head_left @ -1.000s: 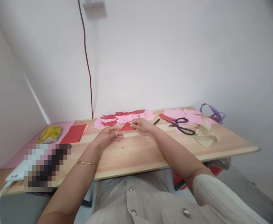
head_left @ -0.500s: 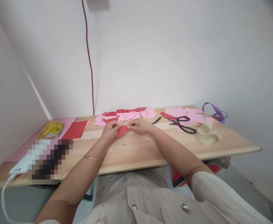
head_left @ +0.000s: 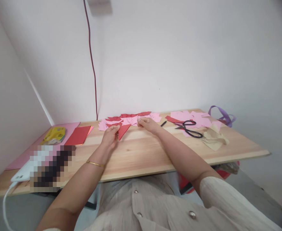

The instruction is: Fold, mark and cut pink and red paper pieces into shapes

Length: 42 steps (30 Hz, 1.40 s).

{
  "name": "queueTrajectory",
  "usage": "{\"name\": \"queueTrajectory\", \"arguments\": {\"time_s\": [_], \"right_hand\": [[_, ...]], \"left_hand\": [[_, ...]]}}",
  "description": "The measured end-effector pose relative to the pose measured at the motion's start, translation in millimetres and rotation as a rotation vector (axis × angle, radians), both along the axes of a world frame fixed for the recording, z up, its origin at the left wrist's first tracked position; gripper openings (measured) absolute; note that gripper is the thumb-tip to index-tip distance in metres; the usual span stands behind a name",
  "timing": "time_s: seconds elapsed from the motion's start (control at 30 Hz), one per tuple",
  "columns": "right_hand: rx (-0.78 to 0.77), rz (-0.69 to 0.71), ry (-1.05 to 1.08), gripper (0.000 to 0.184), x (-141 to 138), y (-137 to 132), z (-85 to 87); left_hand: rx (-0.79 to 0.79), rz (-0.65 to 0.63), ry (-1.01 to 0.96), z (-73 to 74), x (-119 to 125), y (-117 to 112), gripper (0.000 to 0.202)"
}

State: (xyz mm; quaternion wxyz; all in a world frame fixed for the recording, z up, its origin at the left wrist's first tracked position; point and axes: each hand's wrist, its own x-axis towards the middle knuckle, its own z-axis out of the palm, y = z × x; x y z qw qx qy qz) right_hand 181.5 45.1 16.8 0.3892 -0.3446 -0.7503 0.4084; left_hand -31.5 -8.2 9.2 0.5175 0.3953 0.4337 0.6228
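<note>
My left hand (head_left: 110, 137) pinches a folded red paper triangle (head_left: 124, 131) above the wooden table. Apart from it, my right hand (head_left: 147, 124) has its fingers curled together, and nothing shows between them. Just behind both hands lie rows of pink cut paper pieces (head_left: 156, 117) and red cut paper pieces (head_left: 143, 113). The dark tip of a pen-like tool (head_left: 163, 123) shows beyond my right wrist, its other end hidden.
To the right lie black-handled scissors (head_left: 191, 131), pink scraps (head_left: 202, 121), crumpled beige paper (head_left: 214, 138) and a purple ribbon (head_left: 221, 114). Leftward are a red paper stack (head_left: 78, 135), a yellow packet (head_left: 55, 134) and a white device (head_left: 22, 170) with a cable.
My right hand has let go of the red paper and moved slightly right and away. The paper stays in my left hand, now showing as a triangle.
</note>
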Motion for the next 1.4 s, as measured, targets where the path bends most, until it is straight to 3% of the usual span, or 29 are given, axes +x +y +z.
{"name": "queueTrajectory", "arguments": {"time_s": [0.2, 0.33, 0.4, 0.47, 0.57, 0.73, 0.8, 0.97, 1.2, 1.4], "right_hand": [[-0.131, 0.052, 0.085, 0.034, -26, -12, -11.1], [-0.067, -0.062, 0.185, 0.03, -31, -16, -11.8], [-0.003, -0.088, 0.137, 0.031, -29, -18, -8.1], [0.044, -0.067, 0.095, 0.034, -26, -18, -4.4], [0.01, -0.041, 0.167, 0.039, -23, -14, -2.9], [-0.233, 0.094, 0.27, 0.038, -22, -10, -10.1], [-0.207, 0.115, 0.271, 0.036, -25, -13, -12.3], [-0.105, -0.005, 0.275, 0.032, -32, -20, -11.7], [-0.063, 0.003, 0.183, 0.032, -29, -22, -10.1], [-0.043, -0.014, 0.207, 0.035, -31, -25, -10.0]], "left_hand": [[-0.003, -0.015, 0.028, -6.3, 6, 0, 0.03], [0.046, -0.232, 0.188, -8.6, 10, -7, 0.027], [0.044, -0.368, 0.287, -9.4, 13, -10, 0.024], [0.041, -0.418, 0.318, -10.5, 15, -11, 0.023], [0.057, -0.33, 0.221, -12.4, 15, -9, 0.025], [-0.017, -0.203, 0.028, -12.6, 9, -5, 0.033], [-0.033, -0.218, -0.002, -11.3, 9, -7, 0.033], [-0.037, -0.286, 0.043, -9.6, 14, -12, 0.029], [0.038, -0.167, 0.095, -12.3, 18, -9, 0.027], [-0.043, -0.233, 0.046, -14.5, 17, -8, 0.03]]}}
